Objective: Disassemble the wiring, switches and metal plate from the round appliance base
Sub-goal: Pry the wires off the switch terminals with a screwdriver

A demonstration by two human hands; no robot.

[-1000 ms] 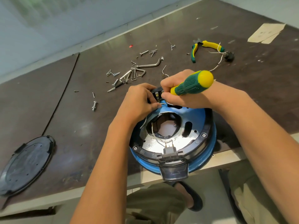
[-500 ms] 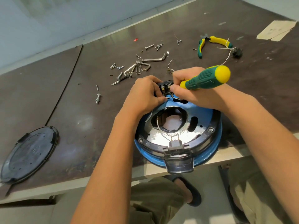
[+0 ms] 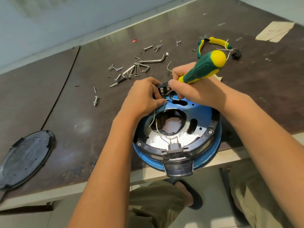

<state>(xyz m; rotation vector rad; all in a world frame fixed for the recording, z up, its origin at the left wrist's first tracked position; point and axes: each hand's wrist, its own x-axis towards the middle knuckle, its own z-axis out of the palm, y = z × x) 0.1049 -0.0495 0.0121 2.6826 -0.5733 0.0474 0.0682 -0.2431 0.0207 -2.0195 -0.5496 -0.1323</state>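
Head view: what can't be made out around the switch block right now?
All in the head view:
- Screwdriver tip: hidden under the right hand that grips it.
- Switch block: mostly covered by both hands. The left hand holds it, and the wire connections are unreadable.
- Round black cover: cut off by the left edge.
- Loose screws: too small to tell head types.
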